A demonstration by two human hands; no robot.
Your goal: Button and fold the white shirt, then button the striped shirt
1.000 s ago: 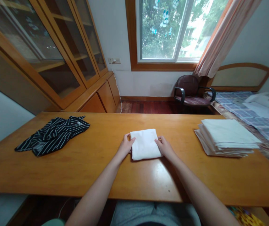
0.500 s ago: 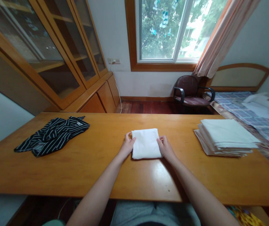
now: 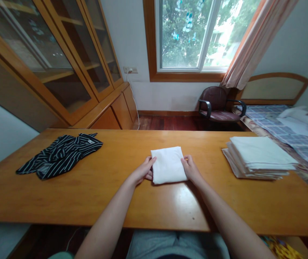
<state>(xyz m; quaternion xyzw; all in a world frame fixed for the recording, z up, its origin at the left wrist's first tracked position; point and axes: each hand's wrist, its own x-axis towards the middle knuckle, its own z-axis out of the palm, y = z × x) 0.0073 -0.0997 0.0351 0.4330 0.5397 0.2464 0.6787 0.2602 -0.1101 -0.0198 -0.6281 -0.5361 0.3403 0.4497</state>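
A white cloth point(image 3: 169, 165), folded into a small square, is between my two hands at the middle of the table. My left hand point(image 3: 145, 169) grips its left edge, thumb on top and the fingers curled partly underneath. On the opposite edge, my right hand point(image 3: 190, 168) pinches the cloth with the thumb above; its other fingers are partly hidden. The cloth's near edge seems slightly raised, with a shadow below it.
The wooden table point(image 3: 111, 205) spans the view. A crumpled black striped garment point(image 3: 62, 154) lies at left, a stack of folded whitish cloths point(image 3: 262, 154) at right. Beyond stand a glass-door cabinet point(image 3: 89, 68), an office chair point(image 3: 218, 104) and a bed point(image 3: 286, 122).
My left hand has slid its fingers further under the cloth's left edge. The cloth has shifted slightly toward me and to the right, its near edge lifting a little.
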